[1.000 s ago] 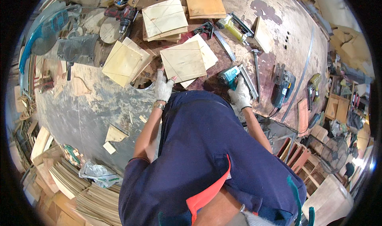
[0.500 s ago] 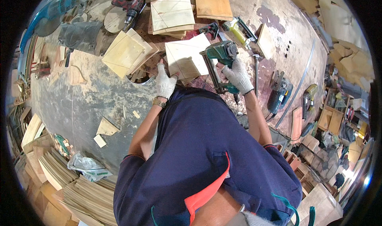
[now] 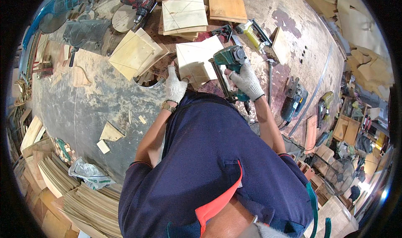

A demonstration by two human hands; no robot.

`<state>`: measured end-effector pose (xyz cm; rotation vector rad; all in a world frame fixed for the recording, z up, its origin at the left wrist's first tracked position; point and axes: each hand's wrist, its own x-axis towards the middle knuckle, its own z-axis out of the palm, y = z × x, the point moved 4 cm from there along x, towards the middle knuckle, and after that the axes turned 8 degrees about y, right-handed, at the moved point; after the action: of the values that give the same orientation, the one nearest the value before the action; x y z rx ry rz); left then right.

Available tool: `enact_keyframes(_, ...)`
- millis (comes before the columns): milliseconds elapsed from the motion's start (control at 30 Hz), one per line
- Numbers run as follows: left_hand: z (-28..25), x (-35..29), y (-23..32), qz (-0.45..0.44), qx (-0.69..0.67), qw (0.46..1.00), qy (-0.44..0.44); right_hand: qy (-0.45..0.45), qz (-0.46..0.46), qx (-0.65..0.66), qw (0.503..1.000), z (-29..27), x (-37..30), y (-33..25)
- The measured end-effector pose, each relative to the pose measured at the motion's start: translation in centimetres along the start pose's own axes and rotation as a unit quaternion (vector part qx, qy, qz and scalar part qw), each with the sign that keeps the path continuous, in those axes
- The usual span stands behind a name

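My left hand (image 3: 176,85), in a pale knit glove, grips the near left corner of a pale square wooden board (image 3: 194,58), which lies on other pieces. The fingers are at its left edge and the thumb at its near edge; part of the grip is hidden. In my right hand (image 3: 248,82), also gloved, is a teal and black nail gun (image 3: 230,58), held by its handle. Its nose is at the board's right side, and I cannot tell whether it touches. A stack of marked wooden boards (image 3: 133,55) lies left of my left hand.
Behind are another board stack (image 3: 184,14), an orange-brown board (image 3: 227,7) and a cordless drill (image 3: 140,7). A yellow-green nailer (image 3: 252,33), hammer (image 3: 270,76) and corded power tool (image 3: 294,99) lie to the right. A circular saw (image 3: 54,18) stands far left, beyond a table hole (image 3: 148,83).
The nail gun in my right hand has shifted slightly left, toward the board. My left hand stays at the board's corner. The whole view has shifted a little.
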<state>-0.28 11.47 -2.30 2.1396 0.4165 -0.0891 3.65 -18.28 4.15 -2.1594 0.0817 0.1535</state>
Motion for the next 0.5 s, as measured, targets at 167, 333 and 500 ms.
enact_keyframes(167, 0.0, 0.0, 0.0, -0.012, 0.007, 1.000, 0.004, -0.063, 0.070, -0.009, 0.995, 0.7, 1.1, -3.3)
enact_keyframes(333, -0.1, 0.1, 0.5, -0.001, -0.039, 0.999, 0.015, -0.038, 0.063, -0.033, 0.997, 1.4, 1.3, -2.4)
enact_keyframes(500, 0.4, 0.7, -1.4, -0.017, 0.053, 0.998, -0.018, 0.083, 0.045, -0.047, 0.994, -2.2, -1.7, -1.7)
